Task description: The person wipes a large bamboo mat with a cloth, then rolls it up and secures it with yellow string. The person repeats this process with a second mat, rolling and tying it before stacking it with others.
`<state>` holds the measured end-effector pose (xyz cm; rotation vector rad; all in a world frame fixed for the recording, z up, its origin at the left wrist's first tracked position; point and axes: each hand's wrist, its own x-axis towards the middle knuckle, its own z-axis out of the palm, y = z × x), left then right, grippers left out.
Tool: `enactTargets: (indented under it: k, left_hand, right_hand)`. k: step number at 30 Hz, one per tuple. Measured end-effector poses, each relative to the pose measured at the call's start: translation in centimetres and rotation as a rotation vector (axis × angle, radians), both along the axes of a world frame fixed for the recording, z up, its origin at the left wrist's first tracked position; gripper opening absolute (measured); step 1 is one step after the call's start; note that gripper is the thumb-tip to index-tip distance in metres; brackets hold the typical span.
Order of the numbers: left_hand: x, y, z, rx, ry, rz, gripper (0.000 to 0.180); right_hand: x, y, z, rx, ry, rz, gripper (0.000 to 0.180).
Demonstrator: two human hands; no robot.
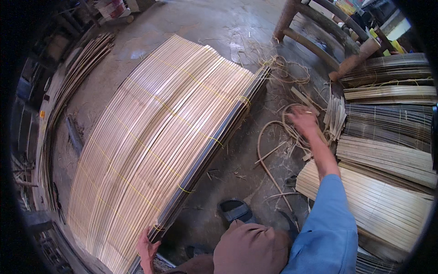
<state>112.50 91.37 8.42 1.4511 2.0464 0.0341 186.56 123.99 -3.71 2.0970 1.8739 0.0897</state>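
Observation:
A long mat of pale slats, tied across with thin yellow cord, spreads over the floor to my left. Dark strips line its right edge. My left hand grips the near end of that edge, fingers and thumb curled about it. Over on the right, my right hand reaches down to a loose coil of tan cane or rope on the floor. Its fingers look stretched out above the loops, touching or nearly touching them. One long strand of the coil runs back toward my feet.
Several stacks of slat mats lie at the right. A wooden frame with thick round legs stands at the far right. Tangled thin strands lie beyond the mat. Long strips are bundled at the left. A sandal shows near my knee.

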Motion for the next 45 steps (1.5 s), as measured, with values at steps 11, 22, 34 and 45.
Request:
enactTargets:
  k: [11, 22, 34, 45]
  left_hand:
    - [3.9, -2.3, -2.2, -0.256, 0.088, -0.077, 0.085]
    - [6.1, -1.5, -0.4, -0.128, 0.092, -0.074, 0.069]
    - [3.5, -1.3, 1.8, -0.131, 0.197, -0.107, 0.069]
    - [0.8, -4.3, -3.1, -0.264, -0.374, 0.240, 0.069]
  right_hand:
    - [1.4, 11.5, 5.8, 0.569, 0.351, 0.118, 0.032]
    - [-18.7, 31.4, -2.8, -0.115, 0.316, 0.299, 0.061]
    - [13.9, 8.3, 3.7, -0.357, 0.473, -0.695, 0.082]
    - [14.1, -0.4, 3.2, 0.348, 0.066, -0.166, 0.024]
